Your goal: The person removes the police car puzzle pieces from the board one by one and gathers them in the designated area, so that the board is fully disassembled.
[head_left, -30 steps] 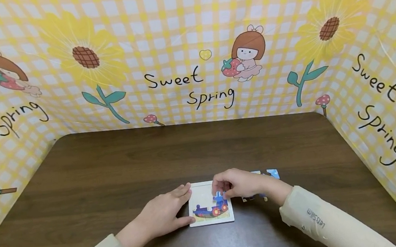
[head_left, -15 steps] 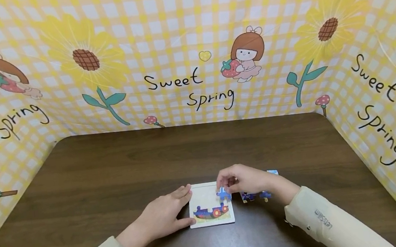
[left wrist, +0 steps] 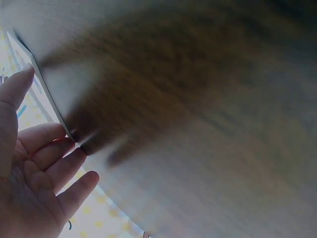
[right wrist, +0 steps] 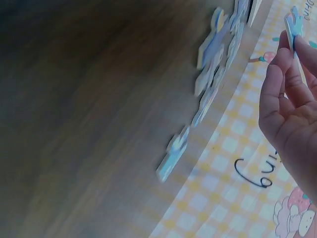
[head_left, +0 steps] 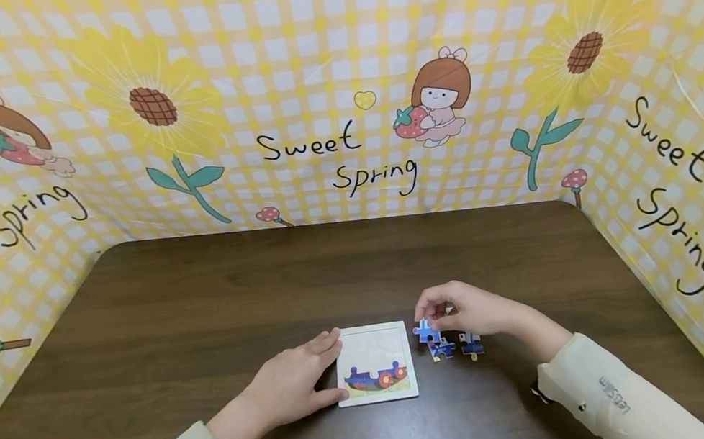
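The puzzle board (head_left: 374,346), white-rimmed, lies on the table with a blue and red vehicle picture fitted along its lower part. Thumb and fingertips of my left hand (head_left: 282,383) touch its left edge; the left wrist view shows those fingers (left wrist: 67,171) fairly straight at the rim. Right of the board, my right hand (head_left: 476,310) pinches a light-blue puzzle piece (head_left: 426,332) between thumb and fingers, raised off the table in the right wrist view. Loose puzzle pieces (head_left: 472,345) lie below and behind that hand, which partly hides them.
The dark wooden table (head_left: 235,283) stretches behind and to both sides of the board. A yellow checked cloth (head_left: 307,51) with printed flowers and lettering walls off its back and sides. In the right wrist view several loose pieces (right wrist: 173,153) lie in a row.
My right hand has moved right, off the board to above the loose pieces, carrying the light-blue puzzle piece out of the board. My left hand has stayed at the board's left edge.
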Demonstrator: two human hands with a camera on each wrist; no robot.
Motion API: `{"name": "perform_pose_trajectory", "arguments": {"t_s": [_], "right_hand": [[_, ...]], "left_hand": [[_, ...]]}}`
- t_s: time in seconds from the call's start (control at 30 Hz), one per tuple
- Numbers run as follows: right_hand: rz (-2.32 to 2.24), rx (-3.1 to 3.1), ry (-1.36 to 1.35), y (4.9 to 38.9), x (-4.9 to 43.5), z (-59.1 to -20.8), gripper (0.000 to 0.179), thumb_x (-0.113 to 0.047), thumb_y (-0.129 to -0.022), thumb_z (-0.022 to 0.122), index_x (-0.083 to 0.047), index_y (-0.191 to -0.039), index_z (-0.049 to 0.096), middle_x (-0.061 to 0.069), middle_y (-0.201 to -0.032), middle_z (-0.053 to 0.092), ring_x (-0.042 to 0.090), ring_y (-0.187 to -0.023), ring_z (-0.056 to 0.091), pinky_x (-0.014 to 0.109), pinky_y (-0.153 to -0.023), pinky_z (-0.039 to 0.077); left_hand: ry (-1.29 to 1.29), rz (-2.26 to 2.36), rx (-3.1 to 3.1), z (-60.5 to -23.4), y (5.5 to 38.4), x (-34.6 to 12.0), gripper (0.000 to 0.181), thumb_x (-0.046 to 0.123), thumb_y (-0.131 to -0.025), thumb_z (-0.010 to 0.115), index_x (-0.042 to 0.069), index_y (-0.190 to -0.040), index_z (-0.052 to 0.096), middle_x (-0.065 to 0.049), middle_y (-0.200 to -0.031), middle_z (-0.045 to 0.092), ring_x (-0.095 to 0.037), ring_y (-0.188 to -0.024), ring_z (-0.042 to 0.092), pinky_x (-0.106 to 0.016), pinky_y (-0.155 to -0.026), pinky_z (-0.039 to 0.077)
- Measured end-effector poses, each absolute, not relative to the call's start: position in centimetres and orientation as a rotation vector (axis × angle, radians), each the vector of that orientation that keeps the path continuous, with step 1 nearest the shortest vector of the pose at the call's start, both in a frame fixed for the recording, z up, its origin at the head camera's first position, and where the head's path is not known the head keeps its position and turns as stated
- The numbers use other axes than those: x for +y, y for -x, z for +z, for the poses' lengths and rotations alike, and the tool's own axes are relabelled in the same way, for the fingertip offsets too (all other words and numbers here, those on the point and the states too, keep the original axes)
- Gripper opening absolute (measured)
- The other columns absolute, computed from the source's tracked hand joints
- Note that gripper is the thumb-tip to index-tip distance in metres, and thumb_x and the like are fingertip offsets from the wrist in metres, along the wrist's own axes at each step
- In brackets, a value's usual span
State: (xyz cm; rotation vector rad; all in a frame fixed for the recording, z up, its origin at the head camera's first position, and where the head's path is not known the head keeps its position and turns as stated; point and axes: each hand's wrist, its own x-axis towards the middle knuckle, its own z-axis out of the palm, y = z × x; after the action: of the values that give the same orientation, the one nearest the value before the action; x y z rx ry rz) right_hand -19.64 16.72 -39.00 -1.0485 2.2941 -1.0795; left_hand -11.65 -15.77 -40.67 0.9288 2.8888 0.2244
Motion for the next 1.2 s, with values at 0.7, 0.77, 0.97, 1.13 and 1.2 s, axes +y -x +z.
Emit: {"name": "perform_pose_trajectory", "arguments": {"t_s": [0.7,0.77,0.97,1.13,1.2], "right_hand": [[-1.117,2.351,0.969,18.2,22.6,-39.1,0.016,0.001,-0.093,0.064,-0.005,-0.107,0.067,0.002,-0.089,0.065,0.006,-0.083,0.056,0.024,-0.073,0.052],[-1.121,2.351,0.960,18.1,23.1,-39.0,0.016,0.000,-0.093,0.064,-0.005,-0.107,0.067,0.003,-0.090,0.065,0.006,-0.083,0.056,0.024,-0.074,0.052],[-1.108,2.363,0.976,17.8,24.4,-39.2,0.014,-0.001,-0.094,0.063,-0.003,-0.107,0.068,0.007,-0.097,0.070,0.003,-0.083,0.058,0.023,-0.073,0.052],[-1.102,2.359,0.960,17.7,25.3,-39.5,0.016,0.002,-0.094,0.062,-0.003,-0.107,0.069,0.003,-0.089,0.066,0.003,-0.080,0.057,0.022,-0.070,0.051],[-1.095,2.352,0.935,17.6,25.6,-39.6,0.017,0.003,-0.093,0.061,-0.004,-0.107,0.069,0.002,-0.086,0.064,0.003,-0.079,0.056,0.022,-0.069,0.050]], "left_hand": [[-0.922,0.222,2.885,-40.6,11.6,-15.8,0.068,0.049,-0.089,0.069,0.004,-0.139,0.057,-0.013,-0.151,0.050,-0.027,-0.134,0.055,-0.047,-0.091,0.055],[-0.923,0.225,2.886,-40.5,11.6,-15.8,0.068,0.049,-0.089,0.069,0.004,-0.139,0.057,-0.013,-0.151,0.050,-0.027,-0.133,0.055,-0.047,-0.090,0.055],[-0.913,0.234,2.887,-40.6,11.6,-15.8,0.069,0.050,-0.089,0.069,0.004,-0.139,0.057,-0.013,-0.151,0.050,-0.027,-0.133,0.055,-0.047,-0.090,0.055],[-0.922,0.229,2.885,-40.7,11.6,-15.7,0.070,0.051,-0.088,0.069,0.004,-0.139,0.057,-0.013,-0.151,0.050,-0.027,-0.133,0.055,-0.047,-0.090,0.056],[-0.923,0.229,2.882,-40.8,11.7,-15.7,0.070,0.051,-0.088,0.069,0.004,-0.139,0.057,-0.013,-0.151,0.050,-0.027,-0.133,0.055,-0.048,-0.090,0.056]]}}
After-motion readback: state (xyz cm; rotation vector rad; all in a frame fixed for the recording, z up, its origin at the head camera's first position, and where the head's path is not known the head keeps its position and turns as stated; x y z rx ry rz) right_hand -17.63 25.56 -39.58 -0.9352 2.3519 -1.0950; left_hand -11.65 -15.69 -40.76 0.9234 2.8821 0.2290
